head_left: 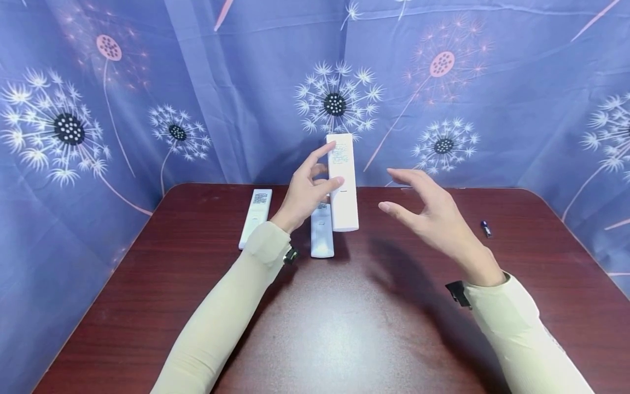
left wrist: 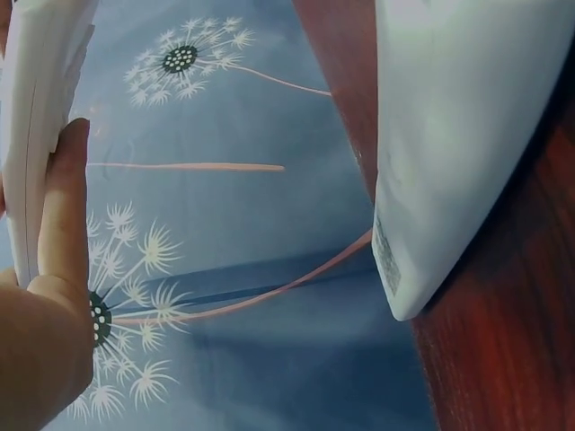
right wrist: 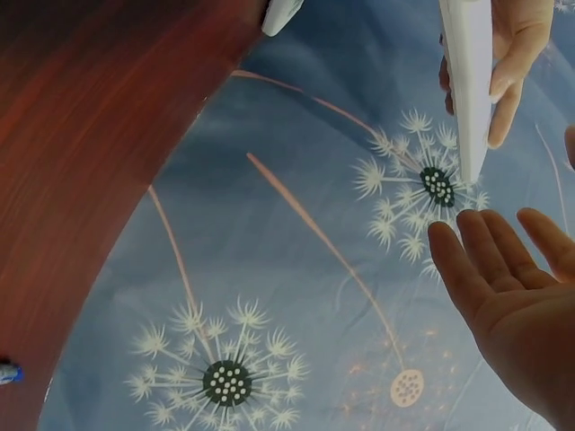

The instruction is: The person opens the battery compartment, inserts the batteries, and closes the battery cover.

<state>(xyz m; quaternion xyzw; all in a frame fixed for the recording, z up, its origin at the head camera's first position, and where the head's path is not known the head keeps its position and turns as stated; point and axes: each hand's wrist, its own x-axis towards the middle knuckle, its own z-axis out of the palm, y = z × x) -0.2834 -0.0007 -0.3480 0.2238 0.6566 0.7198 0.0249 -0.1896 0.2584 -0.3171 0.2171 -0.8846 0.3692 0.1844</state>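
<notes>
My left hand point(head_left: 305, 191) holds a long white remote control point(head_left: 342, 180) upright above the dark red table point(head_left: 344, 306), back side with a printed label facing me, thumb and fingers curled round its edges. The same remote point(right wrist: 467, 81) shows in the right wrist view, gripped by the left hand point(right wrist: 512, 54). My right hand point(head_left: 428, 210) hovers to the right of the remote, fingers spread and loosely bent, holding nothing. In the left wrist view a finger point(left wrist: 63, 224) presses along the held remote point(left wrist: 36, 126).
Two more white remotes lie on the table: one point(head_left: 256, 217) at the left, one point(head_left: 322, 235) just below the held remote, also seen close up point(left wrist: 449, 144). A small dark blue battery point(head_left: 485, 228) lies at the right. A blue dandelion-print cloth point(head_left: 147, 98) hangs behind.
</notes>
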